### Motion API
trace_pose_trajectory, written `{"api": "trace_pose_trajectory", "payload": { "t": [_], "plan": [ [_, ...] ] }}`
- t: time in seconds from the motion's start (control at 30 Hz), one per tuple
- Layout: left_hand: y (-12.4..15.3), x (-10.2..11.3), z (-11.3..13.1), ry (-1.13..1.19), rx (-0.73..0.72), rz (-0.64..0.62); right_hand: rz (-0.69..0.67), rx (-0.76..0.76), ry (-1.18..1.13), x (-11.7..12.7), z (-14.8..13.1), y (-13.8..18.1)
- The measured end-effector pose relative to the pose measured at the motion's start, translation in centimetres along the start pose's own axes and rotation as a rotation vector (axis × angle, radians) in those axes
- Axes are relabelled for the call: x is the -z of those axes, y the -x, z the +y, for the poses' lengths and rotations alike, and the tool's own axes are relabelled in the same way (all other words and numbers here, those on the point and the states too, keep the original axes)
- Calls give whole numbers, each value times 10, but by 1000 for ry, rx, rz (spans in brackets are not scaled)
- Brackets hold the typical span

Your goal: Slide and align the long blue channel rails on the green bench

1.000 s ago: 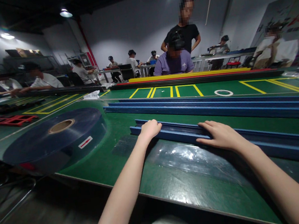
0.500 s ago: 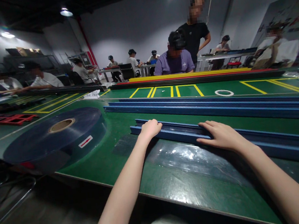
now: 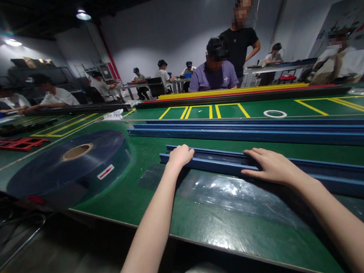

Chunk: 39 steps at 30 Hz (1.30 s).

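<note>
A long blue U-shaped channel [image 3: 216, 161] lies on the green tabletop in front of me and runs off to the right. Near its left end, my left hand [image 3: 181, 155] is closed over the channel, fingers curled into the trough. Further right, my right hand [image 3: 270, 165] grips the same channel, thumb against the near wall and fingers reaching over into it; the palm hides part of the channel. Clear plastic film [image 3: 235, 192] lies flat between the channel and the table's near edge, shining under the lamps.
A large roll of clear plastic strip [image 3: 69, 163] rests at the left. Behind my channel lie more blue channels [image 3: 234, 128], then a white ring [image 3: 275, 114] and yellow, red and black bars [image 3: 229, 91]. A person in purple [image 3: 213, 77] sits opposite; others are further back.
My left hand has shifted slightly left along the blue channel, towards its end. My right hand keeps its place; the whole view has drifted a little.
</note>
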State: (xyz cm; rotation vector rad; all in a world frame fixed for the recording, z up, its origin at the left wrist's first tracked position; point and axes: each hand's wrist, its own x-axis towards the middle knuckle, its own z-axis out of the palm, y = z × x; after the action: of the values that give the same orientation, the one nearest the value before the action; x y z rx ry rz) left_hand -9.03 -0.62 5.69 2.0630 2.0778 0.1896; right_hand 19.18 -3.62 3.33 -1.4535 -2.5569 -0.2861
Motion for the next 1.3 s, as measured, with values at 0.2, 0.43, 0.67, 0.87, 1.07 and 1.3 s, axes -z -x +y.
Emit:
{"api": "trace_pose_trajectory", "payload": {
  "t": [0.2,0.43,0.67,0.87,1.07,1.3],
  "plan": [
    [-4,-1,-7,-13,19,19,-5,-6,6,0,1,0],
    [-5,0,-10,-17,62,21,-8,1,4,-1,1,0],
    [-5,2,-11,-4,78,13,-19,-15,10,1,0,0],
    [-4,3,-9,-18,81,19,-58,-29,19,3,-1,-1],
    [-4,3,-9,-14,83,21,-45,-29,6,2,-1,-1],
    [-3,2,-8,-37,82,28,-57,-19,0,3,-1,-2]
  ]
}}
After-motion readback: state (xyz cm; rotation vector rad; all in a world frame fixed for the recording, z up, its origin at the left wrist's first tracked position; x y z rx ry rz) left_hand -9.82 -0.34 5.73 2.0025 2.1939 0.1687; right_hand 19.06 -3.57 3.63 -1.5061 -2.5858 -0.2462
